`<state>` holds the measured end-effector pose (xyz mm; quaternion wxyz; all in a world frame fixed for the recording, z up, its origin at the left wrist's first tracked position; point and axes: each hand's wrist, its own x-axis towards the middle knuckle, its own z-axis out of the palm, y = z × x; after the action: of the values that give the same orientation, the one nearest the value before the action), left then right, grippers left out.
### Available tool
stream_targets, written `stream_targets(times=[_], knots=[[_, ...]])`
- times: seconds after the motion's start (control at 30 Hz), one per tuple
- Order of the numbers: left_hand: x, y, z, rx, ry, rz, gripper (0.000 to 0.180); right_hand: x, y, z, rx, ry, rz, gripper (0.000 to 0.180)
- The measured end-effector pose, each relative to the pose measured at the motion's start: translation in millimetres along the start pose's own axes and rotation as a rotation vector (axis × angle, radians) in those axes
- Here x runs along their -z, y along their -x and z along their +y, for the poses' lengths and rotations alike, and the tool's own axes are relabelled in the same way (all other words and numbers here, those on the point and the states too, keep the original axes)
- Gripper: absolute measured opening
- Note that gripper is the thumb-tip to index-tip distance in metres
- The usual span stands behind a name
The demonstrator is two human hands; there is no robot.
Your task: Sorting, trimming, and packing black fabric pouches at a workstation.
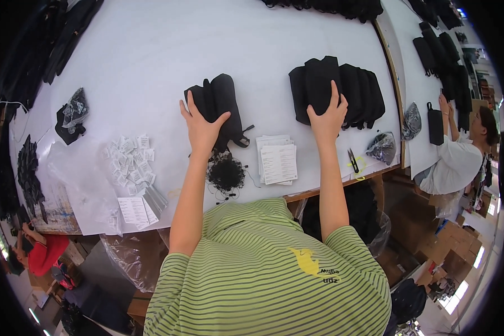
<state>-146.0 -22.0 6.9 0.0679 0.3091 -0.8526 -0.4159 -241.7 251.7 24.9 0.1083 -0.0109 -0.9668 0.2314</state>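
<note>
My left hand (203,127) grips a small group of black fabric pouches (226,95), its thumb and fingers spread across their near end. My right hand (327,116) spans one black pouch (321,84) at the left of a row of similar black pouches (359,95), thumb on one side and fingers on the other. Just below the left-hand group lies a tangle of thin black strings (226,172). Between my forearms sits a stack of white printed cards (279,162).
Small white tags (131,159) lie in a heap at the left, by more cards (134,211) and clear plastic (84,173). Black-handled snips (353,160) and a bag of dark parts (382,147) lie near the right edge. A co-worker (456,162) handles black pouches at another table.
</note>
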Motion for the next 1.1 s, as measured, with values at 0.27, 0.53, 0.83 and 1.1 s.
stream_targets(times=[0.27,0.53,0.83,1.1], knots=[[-2,1,1,-0.012,-0.011,0.014,0.112,-38,36,-75,0.308,-0.292,-0.065,0.066],[-2,1,5,0.0,-0.026,-0.006,0.111,-70,68,-101,0.279,-0.419,-0.411,0.072],[-21,8,20,0.027,-0.156,0.05,0.118,-72,47,-57,0.202,-0.531,-0.424,0.05],[-27,9,24,0.041,-0.159,0.017,0.118,-48,10,15,0.318,0.1,-0.075,0.062]])
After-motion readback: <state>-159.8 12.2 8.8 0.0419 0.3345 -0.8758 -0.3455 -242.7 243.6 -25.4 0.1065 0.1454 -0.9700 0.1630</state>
